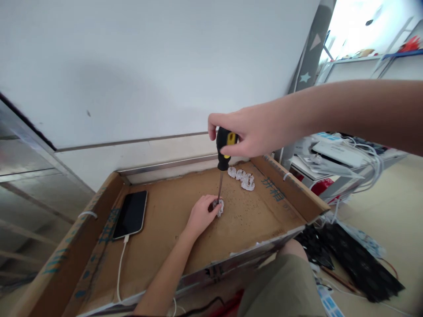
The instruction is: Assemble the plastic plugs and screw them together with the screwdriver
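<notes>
My right hand [244,132] is wrapped around the black and yellow handle of a screwdriver [222,152], held upright. Its metal shaft points straight down, and the tip meets a small clear plastic piece [220,208]. Low on the cardboard, my left hand [202,215] pinches that piece between thumb and fingers, steadying it beside the shaft. Several similar clear plastic pieces [243,177] with small metal parts sit in a cluster behind and to the right. The exact contact of the tip is partly hidden by my left fingers.
A cardboard lining [165,220] with raised sides covers the work surface. On its left lies a phone [131,214] with a white cable [121,268]. Small dark specks dot the cardboard. A white wall [132,79] rises behind; a cluttered side table [330,154] stands at right.
</notes>
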A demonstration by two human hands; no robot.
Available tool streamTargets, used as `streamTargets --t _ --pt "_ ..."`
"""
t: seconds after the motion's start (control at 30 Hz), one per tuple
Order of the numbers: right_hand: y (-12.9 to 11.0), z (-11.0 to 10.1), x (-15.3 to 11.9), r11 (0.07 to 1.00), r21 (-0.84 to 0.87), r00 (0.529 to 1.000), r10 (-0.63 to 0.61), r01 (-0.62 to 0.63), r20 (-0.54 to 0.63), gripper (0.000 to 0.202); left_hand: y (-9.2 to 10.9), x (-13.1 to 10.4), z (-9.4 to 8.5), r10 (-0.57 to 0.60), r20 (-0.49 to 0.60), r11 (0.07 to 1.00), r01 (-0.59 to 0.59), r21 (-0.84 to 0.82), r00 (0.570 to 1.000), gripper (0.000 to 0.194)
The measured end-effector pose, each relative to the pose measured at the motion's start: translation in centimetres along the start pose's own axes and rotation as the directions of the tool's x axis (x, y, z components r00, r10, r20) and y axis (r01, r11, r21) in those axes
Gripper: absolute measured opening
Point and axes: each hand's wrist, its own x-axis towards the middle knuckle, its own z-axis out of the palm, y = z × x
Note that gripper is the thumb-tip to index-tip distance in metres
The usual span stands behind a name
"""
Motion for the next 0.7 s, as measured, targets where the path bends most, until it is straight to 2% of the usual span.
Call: streamTargets --t 0.07,0.13,0.23,0.3,0.4,0.47,0.5,0.57,0.6,0.63,0.7 --pt "0.3 0.1 0.1 0.995 -0.086 0.994 0.051 -0.060 -0.093 0.049 0.0 0.0 0.1 0.013 -0.005 1.000 -0.013 -0.004 1.000 0.021" --pt "0.6 0.1 0.2 0.991 -0.115 0.991 0.049 -0.064 -0.128 0.055 0.0 0.0 0.2 0.013 -0.004 1.000 -0.013 -0.008 1.000 0.021" --pt "0.6 -0.1 0.1 0.996 -0.085 0.999 0.015 -0.018 -0.032 0.048 0.1 0.1 0.3 0.007 0.000 1.000 -0.007 -0.001 1.000 0.021" --pt "0.2 -0.1 0.0 0.995 -0.097 0.999 0.035 -0.036 -0.008 0.045 0.3 0.2 0.4 0.011 -0.001 1.000 -0.010 0.009 1.000 0.023" --pt "-0.3 0.3 0.0 0.961 -0.256 0.983 0.063 -0.106 -0.170 0.052 0.5 0.3 0.4 0.013 0.001 1.000 -0.013 0.021 1.000 0.023" --pt "-0.3 0.5 0.4 0.944 -0.320 0.970 0.004 -0.084 -0.242 0.052 0.5 0.4 0.4 0.012 0.011 0.999 -0.013 0.029 1.000 0.021" --pt "-0.2 0.5 0.6 0.953 -0.299 0.974 -0.033 -0.037 -0.226 0.050 0.4 0.4 0.4 0.011 0.015 0.999 -0.011 0.034 1.000 0.020" --pt "0.0 0.3 1.1 0.985 -0.153 0.990 -0.093 0.076 -0.103 0.052 0.4 0.4 0.4 0.004 0.022 0.999 -0.005 0.035 1.000 0.020" --pt "0.1 0.1 1.3 0.992 -0.088 0.994 -0.099 0.096 -0.039 0.053 0.4 0.3 0.4 0.001 0.023 1.000 -0.001 0.028 1.000 0.020" --pt "0.2 -0.1 1.5 0.995 -0.064 0.997 -0.076 0.075 -0.001 0.051 0.4 0.3 0.4 -0.002 0.022 1.000 0.001 0.017 1.000 0.021" --pt "0.2 -0.4 1.6 0.991 -0.131 0.999 0.011 -0.016 -0.039 0.049 0.4 0.3 0.4 -0.001 0.025 1.000 0.001 0.007 1.000 0.023"
